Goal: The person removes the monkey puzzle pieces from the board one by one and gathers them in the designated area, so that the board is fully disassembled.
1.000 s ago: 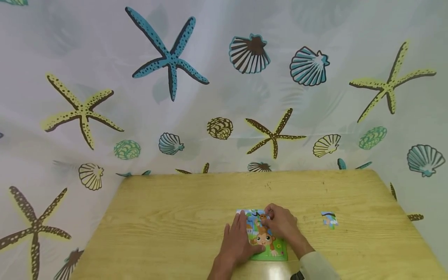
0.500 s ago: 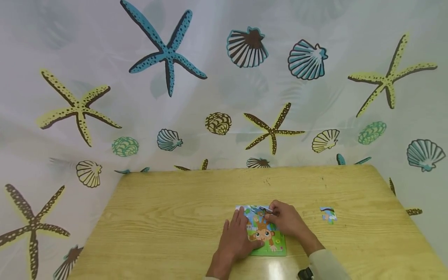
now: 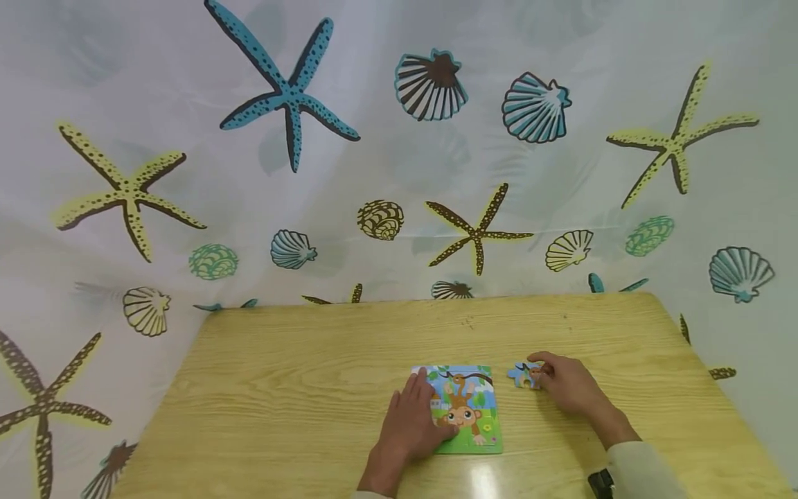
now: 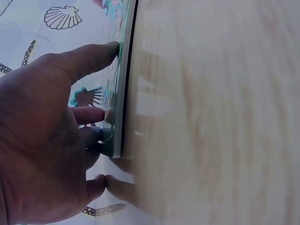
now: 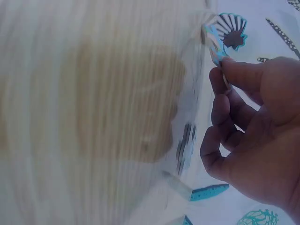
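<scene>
Head view: a pale yellow wood-grain table [image 3: 299, 374] stretches toward a white cloth backdrop [image 3: 349, 201] printed with blue, yellow and brown starfish and seashells. Near the front of the table lies a flat, roughly square cartoon jigsaw puzzle [image 3: 460, 414], showing a brown monkey upside down beneath a dark branch, with blue sky above and green grass below. The left hand [image 3: 408, 424] rests across its left side, fingers extended and thumb spread away from them over the lower part of the picture; it is not wrapped round anything. In the left wrist view, that thumb's tip meets the puzzle, which is seen nearly edge-on.

To the right of the puzzle and apart from it, the right hand [image 3: 572, 387] pinches a small blue-and-brown cardboard-like jigsaw piece [image 3: 524, 375] between thumb and fingers, the piece's knobbed side pointing toward the puzzle. The right wrist view is blurred, so whether the piece touches the table is hard to say. A cream-coloured sleeve [image 3: 643, 470] covers the right forearm, with a small black device [image 3: 601, 483] beside it.
</scene>
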Demonstrator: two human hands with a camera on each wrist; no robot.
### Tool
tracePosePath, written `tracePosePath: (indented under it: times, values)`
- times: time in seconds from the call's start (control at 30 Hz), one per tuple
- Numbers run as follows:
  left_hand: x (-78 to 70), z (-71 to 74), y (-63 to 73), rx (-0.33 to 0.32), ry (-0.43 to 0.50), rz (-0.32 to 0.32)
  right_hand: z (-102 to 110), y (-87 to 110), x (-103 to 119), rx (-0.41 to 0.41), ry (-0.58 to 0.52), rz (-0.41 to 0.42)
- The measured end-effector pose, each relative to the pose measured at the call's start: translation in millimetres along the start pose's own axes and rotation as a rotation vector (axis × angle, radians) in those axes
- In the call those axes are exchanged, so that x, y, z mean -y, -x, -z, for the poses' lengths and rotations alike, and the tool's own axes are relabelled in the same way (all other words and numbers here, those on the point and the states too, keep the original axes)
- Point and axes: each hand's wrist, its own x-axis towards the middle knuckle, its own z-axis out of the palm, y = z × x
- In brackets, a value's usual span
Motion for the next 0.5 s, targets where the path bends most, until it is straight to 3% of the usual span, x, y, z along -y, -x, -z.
tracePosePath:
  times: [0.27, 0.5]
  values:
    - [-2.0, 4.1, -1.0, -0.022, 0.037, -0.012, 0.5, 3.6, -12.6, -0.083, 0.195, 0.059]
    - [3.4, 5.2, 2.2, -0.075, 0.083, -0.014, -13.9, -2.8, 18.8, -0.111, 0.125, 0.103]
